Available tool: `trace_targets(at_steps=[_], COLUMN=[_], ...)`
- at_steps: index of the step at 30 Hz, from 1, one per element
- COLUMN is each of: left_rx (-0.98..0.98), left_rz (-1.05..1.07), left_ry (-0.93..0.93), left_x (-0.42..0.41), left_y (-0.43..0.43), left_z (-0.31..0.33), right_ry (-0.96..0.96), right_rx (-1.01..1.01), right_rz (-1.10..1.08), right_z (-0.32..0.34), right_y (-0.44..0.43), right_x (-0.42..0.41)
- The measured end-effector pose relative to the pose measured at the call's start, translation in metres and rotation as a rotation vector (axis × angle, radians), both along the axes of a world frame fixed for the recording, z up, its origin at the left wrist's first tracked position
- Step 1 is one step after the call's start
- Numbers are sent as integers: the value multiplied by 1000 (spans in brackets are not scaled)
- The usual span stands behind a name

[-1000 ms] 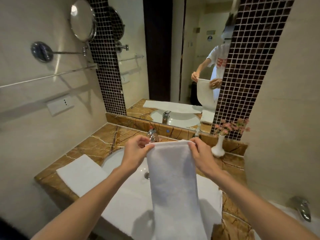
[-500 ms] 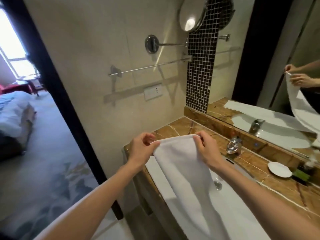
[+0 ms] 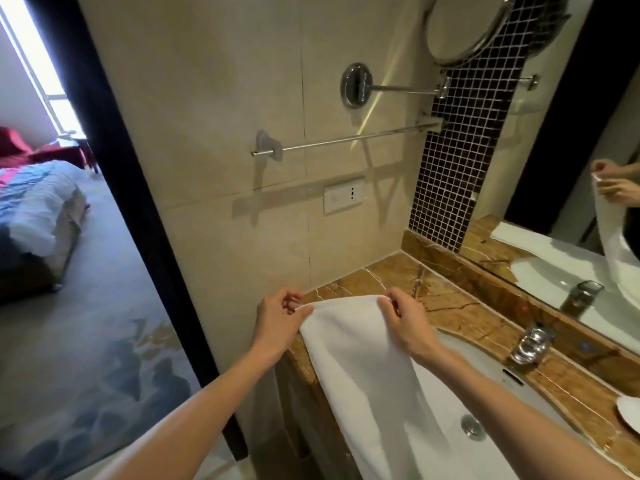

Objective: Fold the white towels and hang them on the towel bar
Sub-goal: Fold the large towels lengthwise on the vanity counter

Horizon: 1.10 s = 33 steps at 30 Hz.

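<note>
A white towel (image 3: 360, 368), folded into a long strip, hangs down from my two hands over the left end of the counter. My left hand (image 3: 277, 320) pinches its top left corner and my right hand (image 3: 405, 323) pinches its top right corner. The chrome towel bar (image 3: 349, 139) is fixed to the beige wall above and beyond my hands, with nothing on it. The towel's lower end runs out of view at the bottom.
A brown marble counter (image 3: 460, 306) holds a white sink (image 3: 450, 386), a chrome tap (image 3: 531, 344) and a white dish (image 3: 628, 412). A round mirror on an arm (image 3: 460, 27) juts out above the bar. A socket plate (image 3: 344, 196) sits below it. The doorway (image 3: 69, 271) opens left.
My view has swung left from the sink mirror to the side wall with the towel bar. Both hands keep hold of the towel's top corners, and it now hangs over the counter's left end.
</note>
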<state>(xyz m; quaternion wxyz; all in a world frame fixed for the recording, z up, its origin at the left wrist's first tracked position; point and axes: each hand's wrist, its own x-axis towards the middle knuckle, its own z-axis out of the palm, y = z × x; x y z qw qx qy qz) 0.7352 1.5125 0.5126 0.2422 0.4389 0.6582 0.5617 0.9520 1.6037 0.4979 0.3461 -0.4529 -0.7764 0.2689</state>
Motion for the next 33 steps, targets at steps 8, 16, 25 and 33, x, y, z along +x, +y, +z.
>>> trace_targets(at_steps=[8,16,25,33], left_rx=[-135,-283,-345,-381], left_rz=[30,70,43,28], left_ry=[-1,9,-15,-29], left_x=[-25,-49,-62,-76], left_y=[54,94,134,172], left_z=[-57,-116,-155,-188], right_ry=[-16,-7,-22,-77], right_rx=[-124,-286,-338,-360], right_rz=[26,62,23,-44], right_z=[-52,-114,-150,-178], right_y=[67,109,145,179], right_x=[-28,-58,-76,-92])
